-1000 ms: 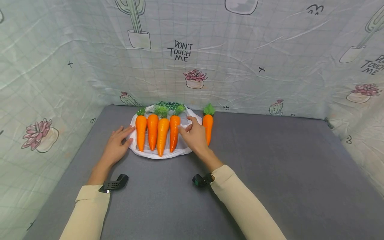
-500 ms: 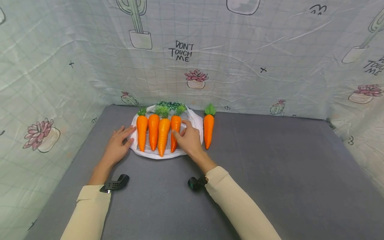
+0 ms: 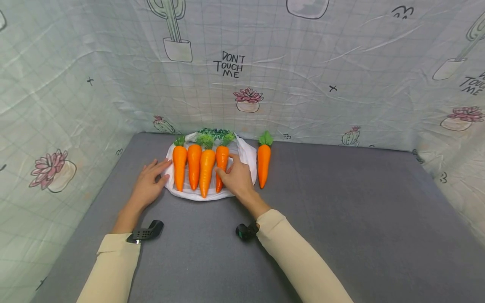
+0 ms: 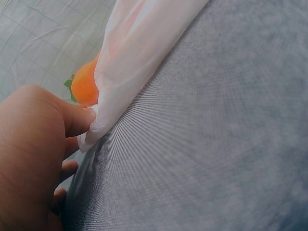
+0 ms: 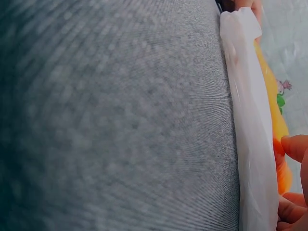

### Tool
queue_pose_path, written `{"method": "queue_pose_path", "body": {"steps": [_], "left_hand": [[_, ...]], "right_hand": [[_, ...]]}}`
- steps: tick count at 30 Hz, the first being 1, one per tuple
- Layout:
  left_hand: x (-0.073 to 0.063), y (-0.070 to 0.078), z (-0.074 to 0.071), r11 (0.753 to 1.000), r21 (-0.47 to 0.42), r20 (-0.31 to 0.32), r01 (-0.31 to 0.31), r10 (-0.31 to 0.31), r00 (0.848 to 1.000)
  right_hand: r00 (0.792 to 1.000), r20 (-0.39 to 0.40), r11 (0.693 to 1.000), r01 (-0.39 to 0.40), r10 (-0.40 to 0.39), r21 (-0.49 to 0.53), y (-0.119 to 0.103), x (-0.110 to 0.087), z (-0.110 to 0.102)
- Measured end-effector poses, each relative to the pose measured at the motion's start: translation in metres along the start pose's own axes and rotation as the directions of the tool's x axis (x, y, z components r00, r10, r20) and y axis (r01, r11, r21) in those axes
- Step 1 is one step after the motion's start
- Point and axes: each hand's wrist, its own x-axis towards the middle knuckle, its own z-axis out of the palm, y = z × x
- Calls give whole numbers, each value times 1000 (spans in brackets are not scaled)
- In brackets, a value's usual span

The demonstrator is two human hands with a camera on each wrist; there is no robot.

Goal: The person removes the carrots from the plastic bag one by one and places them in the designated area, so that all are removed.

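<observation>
The right hand (image 3: 238,176) pinches a carrot (image 3: 222,154) with thumb on its left side and index finger on its right. The carrot lies within the rim of a white bag (image 3: 248,156). Its long axis runs almost straight away from the person: the green top points to the backdrop (image 3: 295,97), beyond the grip, and the narrow tip points to the person, on the near side of the thumb.

Just left of the grip, three other carrots (image 3: 206,170) lie side by side, in nearly the same direction. Right of the grip, outside the bag, a loose carrot (image 3: 263,166) rests on the grey table (image 3: 360,219), its leaves also to the far side.

The right forearm comes slantwise from the near right, with a beige sleeve (image 3: 299,256). Well left of the grip, the left hand (image 3: 147,185) reaches forward, thumb and index finger apart, and touches the bag's left rim; I cannot tell whether it pinches it.

Above and beyond the grip, black lettering (image 3: 229,64) on the backdrop reads "DON'T TOUCH ME"; far to the right, similar words are cut by the border.
</observation>
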Motion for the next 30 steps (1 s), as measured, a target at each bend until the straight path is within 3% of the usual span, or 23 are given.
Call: {"method": "queue_pose_path", "body": {"steps": [9,30], "left_hand": [[0,1,-1,1000,-6,3,6,-6,1000],[0,-1,1,1000,-16,-8,-12,12,1000]], "right_hand": [[999,41,1000,-20,20,-15,-1,0,2],[1000,3,999,0,0,-43,-3,1,1]]}}
